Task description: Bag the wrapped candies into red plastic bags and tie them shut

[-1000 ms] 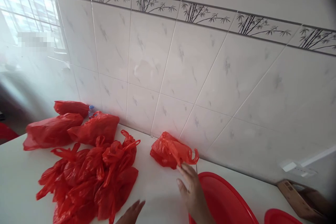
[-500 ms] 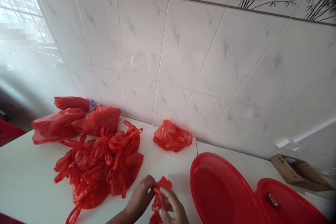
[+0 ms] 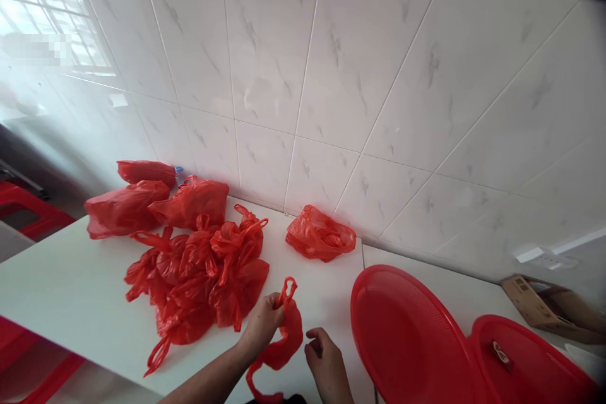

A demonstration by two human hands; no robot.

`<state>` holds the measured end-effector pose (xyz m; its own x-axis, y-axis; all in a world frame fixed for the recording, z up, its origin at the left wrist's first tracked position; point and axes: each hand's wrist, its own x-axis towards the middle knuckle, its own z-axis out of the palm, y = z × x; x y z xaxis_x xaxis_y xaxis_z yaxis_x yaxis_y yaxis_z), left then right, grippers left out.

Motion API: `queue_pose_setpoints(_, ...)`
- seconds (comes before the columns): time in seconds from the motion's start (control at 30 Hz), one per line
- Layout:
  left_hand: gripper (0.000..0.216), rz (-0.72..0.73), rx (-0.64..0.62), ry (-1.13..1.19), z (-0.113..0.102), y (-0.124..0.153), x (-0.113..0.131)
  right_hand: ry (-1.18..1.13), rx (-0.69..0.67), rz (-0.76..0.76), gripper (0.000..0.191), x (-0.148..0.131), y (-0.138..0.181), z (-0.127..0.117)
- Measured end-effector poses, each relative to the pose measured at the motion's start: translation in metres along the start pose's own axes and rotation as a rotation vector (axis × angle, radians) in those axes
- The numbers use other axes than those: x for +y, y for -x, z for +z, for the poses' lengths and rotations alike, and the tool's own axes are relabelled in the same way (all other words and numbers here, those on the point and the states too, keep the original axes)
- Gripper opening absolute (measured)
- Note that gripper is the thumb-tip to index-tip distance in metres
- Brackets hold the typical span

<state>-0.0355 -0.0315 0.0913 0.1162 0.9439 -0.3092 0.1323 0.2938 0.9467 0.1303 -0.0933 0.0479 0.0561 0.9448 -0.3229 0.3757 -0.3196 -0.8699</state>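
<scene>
The left forearm reaches in from the bottom edge, slanting up and to the right over a white, smooth-topped bench (image 3: 61, 290); the right forearm rises more steeply from the bottom, its hand bent toward the left one. Small printed marks show on an open brown cardboard box (image 3: 544, 309) at far right, too small to read. The left hand (image 3: 262, 327) grasps a thin red plastic bag (image 3: 288, 334) pinched between thumb and fingers, a loop poking up above the grip and the rest hanging between the two hands. The right hand (image 3: 326, 360), fingers loosely curled with a gap at the thumb, is released, just beside the bag. Left of them lies a heap of knotted red plastic bags (image 3: 199, 284); to the right stands a red oval plastic basin (image 3: 407, 334).
</scene>
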Motion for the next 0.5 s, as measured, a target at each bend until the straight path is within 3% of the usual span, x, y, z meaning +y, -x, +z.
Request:
queue_pose_setpoints(0.13,0.026,0.019,0.132,-0.114,-0.001,-0.009,-0.006,-0.126,-0.040,-0.063,0.035,-0.011,0.000,0.001)
queue_pose_setpoints(0.23,0.026,0.093,0.190,-0.232,0.005,-0.009,-0.007,-0.092,-0.054,-0.098,0.039,-0.021,-0.001,0.011)
queue_pose_setpoints(0.37,0.028,0.193,0.103,-0.407,0.009,-0.008,-0.002,-0.026,0.009,-0.015,0.012,-0.031,-0.011,0.018)
queue_pose_setpoints(0.5,0.033,0.210,0.065,-0.475,0.000,-0.015,0.010,-0.167,0.021,0.012,0.013,-0.036,-0.020,0.002)
